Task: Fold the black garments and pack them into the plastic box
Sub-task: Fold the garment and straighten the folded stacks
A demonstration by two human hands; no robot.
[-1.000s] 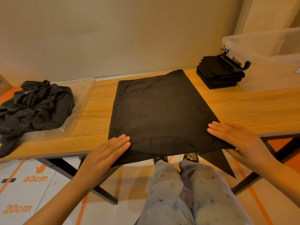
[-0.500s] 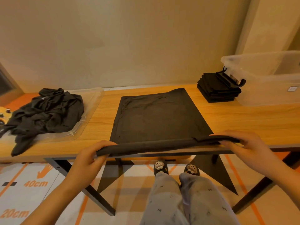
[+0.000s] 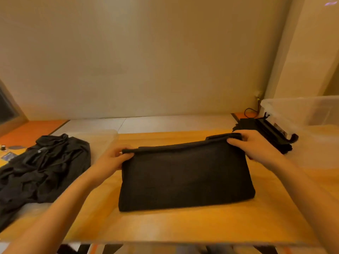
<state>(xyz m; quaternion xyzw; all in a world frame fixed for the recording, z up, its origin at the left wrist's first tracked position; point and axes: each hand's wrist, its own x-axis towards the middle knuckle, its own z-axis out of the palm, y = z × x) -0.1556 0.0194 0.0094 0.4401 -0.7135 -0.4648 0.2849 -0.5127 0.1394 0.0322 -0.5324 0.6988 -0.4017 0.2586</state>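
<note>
Gripping the black garment [image 3: 185, 180] by its far edge, that is where we are: our left hand [image 3: 113, 160] has fingers and thumb curled round the left end of that rolled edge, and our right hand [image 3: 256, 147] is closed over the right end, fingers on top. Between the two grips the edge runs as one thick dark band, the right end sitting a little higher than the left. Everything else of the garment lies on our side of the grips, a folded rectangle flat on the wooden table [image 3: 165, 226], with bare wood between its near fold and the table's front edge. The picture is soft, so how many layers each hand has pinched we cannot tell. Out past the left hand, apart from it, the heap of unfolded black clothes [image 3: 42, 171] sprawls over a clear plastic lid [image 3: 104, 142]. Just behind the right hand sits the stack of folded black garments [image 3: 245, 124], and beyond that stack, right beside it, the clear plastic box [image 3: 311, 125] with its black latch [image 3: 293, 139].
</note>
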